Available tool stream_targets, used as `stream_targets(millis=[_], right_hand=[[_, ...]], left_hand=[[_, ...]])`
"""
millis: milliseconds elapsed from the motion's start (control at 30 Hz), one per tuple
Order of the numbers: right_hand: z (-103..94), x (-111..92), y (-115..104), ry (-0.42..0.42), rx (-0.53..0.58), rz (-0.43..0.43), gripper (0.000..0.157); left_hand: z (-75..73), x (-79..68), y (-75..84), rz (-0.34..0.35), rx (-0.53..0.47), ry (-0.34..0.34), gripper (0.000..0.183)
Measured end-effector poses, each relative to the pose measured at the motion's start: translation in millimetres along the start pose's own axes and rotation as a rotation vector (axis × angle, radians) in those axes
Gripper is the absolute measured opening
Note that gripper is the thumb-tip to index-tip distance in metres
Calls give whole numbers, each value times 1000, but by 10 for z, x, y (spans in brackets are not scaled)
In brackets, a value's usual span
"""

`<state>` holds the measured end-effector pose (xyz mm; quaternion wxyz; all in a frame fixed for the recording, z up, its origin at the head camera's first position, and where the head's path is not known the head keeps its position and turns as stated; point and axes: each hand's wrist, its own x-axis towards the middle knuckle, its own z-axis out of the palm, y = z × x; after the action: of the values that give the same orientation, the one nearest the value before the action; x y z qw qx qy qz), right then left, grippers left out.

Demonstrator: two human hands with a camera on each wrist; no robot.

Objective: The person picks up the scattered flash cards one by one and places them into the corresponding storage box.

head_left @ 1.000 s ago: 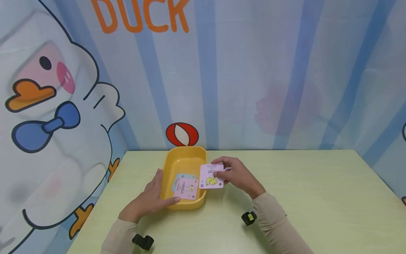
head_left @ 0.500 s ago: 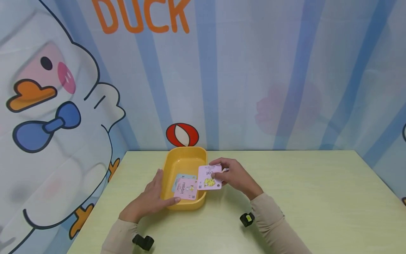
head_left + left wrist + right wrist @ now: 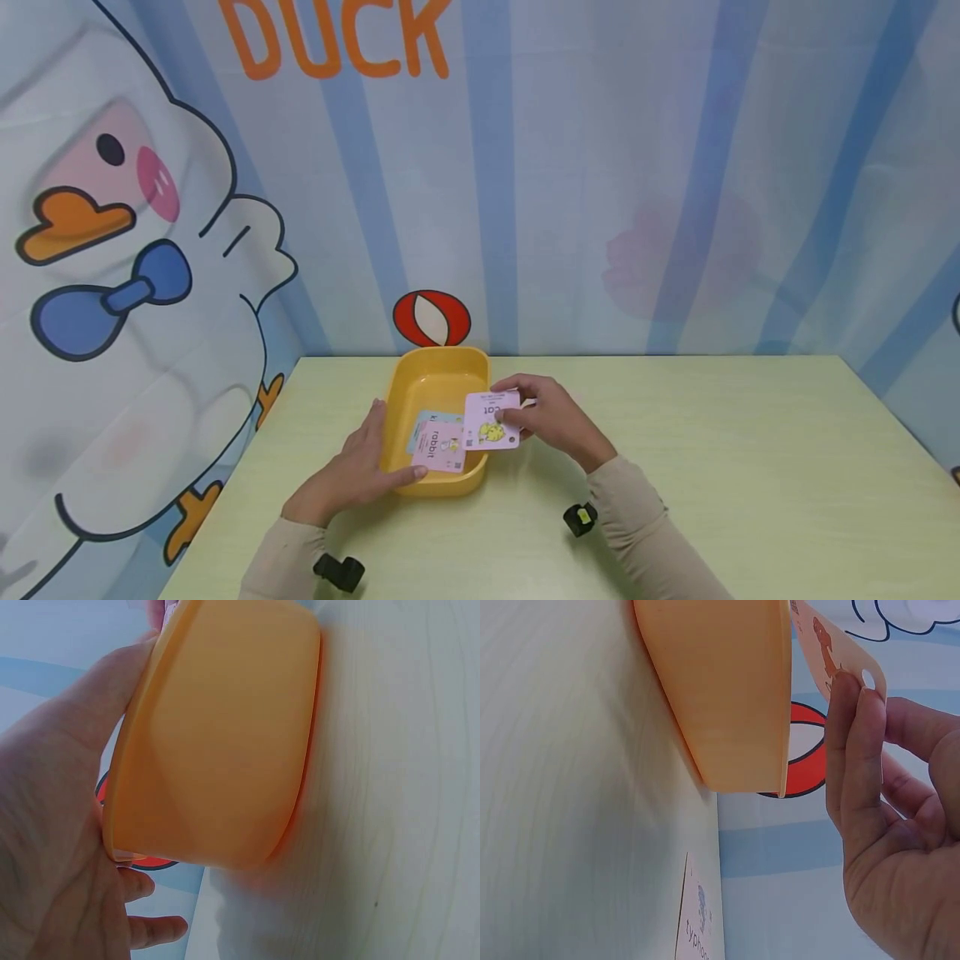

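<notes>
A shallow yellow plastic bin (image 3: pixel 450 367) stands near the back edge of the table. My left hand (image 3: pixel 348 473) rests against its left side with fairly straight fingers, the thumb over the near rim beside the pink "rabbit" card (image 3: pixel 437 447). Inside, a light blue card (image 3: pixel 424 419) lies partly under the rabbit card. My right hand (image 3: pixel 551 417) pinches a lilac "cat" flash card (image 3: pixel 490 421) over the bin's right rim. In the right wrist view, fingers grip the card near its punched hole, and the bin's side (image 3: pixel 720 697) is close by.
Low in the right wrist view lies another card (image 3: pixel 700 919) with print on it; I cannot find it in the head view. A pale wooden table (image 3: pixel 712 450) stretches to the right. Behind it hangs a printed duck backdrop (image 3: pixel 570 167).
My right hand has moved slightly left and down, bringing the cat card further over the bin's right rim beside the rabbit card. My left hand and the bin hold still.
</notes>
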<state>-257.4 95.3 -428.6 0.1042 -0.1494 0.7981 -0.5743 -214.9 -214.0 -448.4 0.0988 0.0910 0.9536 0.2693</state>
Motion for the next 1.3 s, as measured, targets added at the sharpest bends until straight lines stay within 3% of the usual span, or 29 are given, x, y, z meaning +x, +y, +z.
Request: stream_targets(millis=[367, 1300], right_hand=[[58, 31, 43, 2, -12, -46, 31], [148, 94, 55, 15, -40, -36, 31]], left_hand=[[3, 16, -29, 25, -4, 2, 130], [-7, -2, 12, -6, -9, -2, 130]])
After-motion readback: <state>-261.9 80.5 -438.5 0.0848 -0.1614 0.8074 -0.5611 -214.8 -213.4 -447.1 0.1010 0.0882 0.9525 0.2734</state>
